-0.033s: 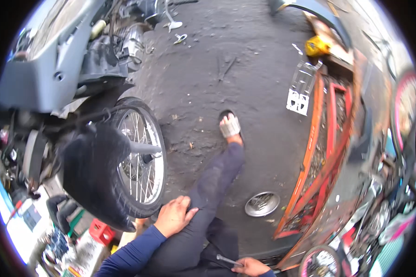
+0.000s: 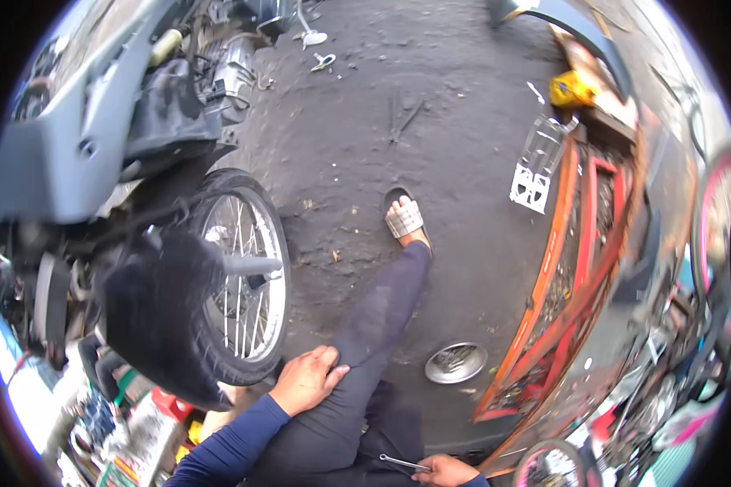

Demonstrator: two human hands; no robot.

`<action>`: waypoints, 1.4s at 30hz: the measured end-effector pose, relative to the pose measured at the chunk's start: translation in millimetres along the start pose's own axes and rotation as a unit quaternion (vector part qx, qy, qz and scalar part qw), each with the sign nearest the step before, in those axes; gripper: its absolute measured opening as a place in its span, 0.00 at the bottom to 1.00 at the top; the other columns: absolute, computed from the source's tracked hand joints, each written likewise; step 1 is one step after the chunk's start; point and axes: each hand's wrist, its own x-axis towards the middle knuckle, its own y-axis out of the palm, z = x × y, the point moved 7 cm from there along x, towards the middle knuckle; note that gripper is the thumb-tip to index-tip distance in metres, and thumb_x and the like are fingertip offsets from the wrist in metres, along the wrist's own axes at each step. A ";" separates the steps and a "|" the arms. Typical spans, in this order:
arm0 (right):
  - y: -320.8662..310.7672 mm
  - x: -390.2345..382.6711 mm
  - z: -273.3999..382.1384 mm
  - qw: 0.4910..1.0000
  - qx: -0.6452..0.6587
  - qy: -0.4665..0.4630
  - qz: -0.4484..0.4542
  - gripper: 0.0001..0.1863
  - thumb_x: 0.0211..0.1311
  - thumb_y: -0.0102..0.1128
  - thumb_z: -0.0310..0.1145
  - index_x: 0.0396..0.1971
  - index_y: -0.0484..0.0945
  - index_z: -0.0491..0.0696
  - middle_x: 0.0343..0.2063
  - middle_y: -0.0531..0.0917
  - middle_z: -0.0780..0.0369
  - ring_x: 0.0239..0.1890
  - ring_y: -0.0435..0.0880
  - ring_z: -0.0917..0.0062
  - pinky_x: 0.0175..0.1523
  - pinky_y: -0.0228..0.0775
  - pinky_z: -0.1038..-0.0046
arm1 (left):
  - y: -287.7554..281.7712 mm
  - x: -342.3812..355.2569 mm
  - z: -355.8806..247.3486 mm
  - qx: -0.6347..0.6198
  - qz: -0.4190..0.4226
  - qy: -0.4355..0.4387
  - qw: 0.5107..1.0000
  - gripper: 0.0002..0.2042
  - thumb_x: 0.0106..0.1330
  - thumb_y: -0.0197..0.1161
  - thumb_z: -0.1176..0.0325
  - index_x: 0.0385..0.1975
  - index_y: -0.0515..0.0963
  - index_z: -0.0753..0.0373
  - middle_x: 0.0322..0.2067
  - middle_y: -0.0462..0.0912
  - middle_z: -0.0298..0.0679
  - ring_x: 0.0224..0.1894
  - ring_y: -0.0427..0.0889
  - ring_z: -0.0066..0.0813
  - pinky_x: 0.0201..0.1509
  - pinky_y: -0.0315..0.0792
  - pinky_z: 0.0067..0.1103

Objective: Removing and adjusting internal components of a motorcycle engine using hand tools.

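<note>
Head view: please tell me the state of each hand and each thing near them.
Left hand: open, resting flat on the knee.
Right hand: closed on a thin metal tool.
Spoked wheel: upright, mounted on the motorcycle.
Round metal dish: lying on the ground.

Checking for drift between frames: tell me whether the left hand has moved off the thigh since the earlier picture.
No. The left hand rests on the thigh in both pictures, at the same spot beside the spoked wheel, which has not shifted either.

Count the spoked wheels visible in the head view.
3: the motorcycle wheel left of the person's leg, a pink-rimmed wheel at the right edge, and a small wheel at the bottom right. Clutter may hide more.
</note>
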 end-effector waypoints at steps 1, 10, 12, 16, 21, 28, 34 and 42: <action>-49.6 -34.6 35.2 0.999 -0.029 0.007 0.013 0.16 0.69 0.68 0.44 0.38 0.87 0.45 0.27 0.86 0.64 0.33 0.81 0.80 0.43 0.74 0.71 | -14.7 20.2 -11.9 -0.016 0.007 0.024 1.000 0.14 0.69 0.65 0.61 0.30 0.71 0.65 0.31 0.76 0.48 0.35 0.80 0.53 0.38 0.73 0.41; -460.0 -128.3 623.8 0.753 -0.482 -0.274 -0.354 0.08 0.71 0.56 0.28 0.34 0.79 0.39 0.20 0.75 0.52 0.25 0.77 0.53 0.33 0.67 0.58 | -100.8 92.3 -54.1 -0.426 0.226 0.040 0.875 0.14 0.69 0.68 0.69 0.24 0.71 0.65 0.20 0.71 0.40 0.21 0.73 0.33 0.27 0.67 0.28; -436.6 -90.9 735.6 0.627 -0.594 -0.428 -0.264 0.07 0.65 0.64 0.30 0.37 0.81 0.41 0.26 0.79 0.53 0.32 0.81 0.55 0.39 0.71 0.58 | -117.8 128.7 -50.8 -0.426 0.160 -0.025 0.890 0.10 0.65 0.70 0.68 0.26 0.76 0.63 0.26 0.77 0.38 0.27 0.80 0.35 0.30 0.73 0.30; -373.7 -42.4 857.2 0.499 -0.634 -0.576 -0.129 0.11 0.59 0.65 0.23 0.43 0.81 0.39 0.22 0.77 0.54 0.25 0.79 0.55 0.33 0.71 0.60 | -231.5 188.6 -37.7 -0.352 -0.315 -0.057 0.879 0.09 0.59 0.73 0.75 0.36 0.82 0.67 0.37 0.85 0.45 0.39 0.85 0.40 0.43 0.79 0.29; -327.0 -11.7 883.2 0.431 -0.683 -0.590 0.005 0.19 0.53 0.66 0.21 0.47 0.78 0.41 0.20 0.76 0.57 0.21 0.78 0.60 0.28 0.69 0.61 | -308.9 239.3 -8.3 -0.037 -0.601 -0.079 0.795 0.26 0.52 0.74 0.75 0.54 0.79 0.69 0.56 0.78 0.55 0.53 0.83 0.49 0.55 0.79 0.35; -290.4 25.4 883.7 0.258 -0.774 -0.576 -0.047 0.09 0.57 0.63 0.24 0.37 0.74 0.44 0.19 0.79 0.55 0.22 0.82 0.55 0.27 0.72 0.58 | -320.0 267.5 2.1 0.157 -0.595 -0.223 0.756 0.38 0.47 0.77 0.75 0.64 0.72 0.65 0.73 0.57 0.60 0.56 0.79 0.50 0.58 0.78 0.36; -265.7 32.9 884.8 0.238 -0.737 -0.621 -0.122 0.09 0.56 0.61 0.25 0.35 0.71 0.45 0.20 0.81 0.54 0.23 0.83 0.53 0.28 0.73 0.55 | -330.9 258.8 -4.2 0.141 -0.557 -0.289 0.766 0.35 0.45 0.76 0.75 0.59 0.75 0.65 0.71 0.62 0.53 0.53 0.78 0.49 0.55 0.78 0.35; -281.3 77.1 865.7 0.314 -0.586 -0.730 -0.159 0.09 0.61 0.59 0.24 0.42 0.75 0.46 0.22 0.81 0.54 0.25 0.82 0.53 0.28 0.71 0.56 | -299.3 235.1 -21.4 0.022 -0.733 -0.042 0.679 0.15 0.51 0.70 0.77 0.40 0.82 0.71 0.47 0.82 0.54 0.39 0.85 0.44 0.45 0.80 0.32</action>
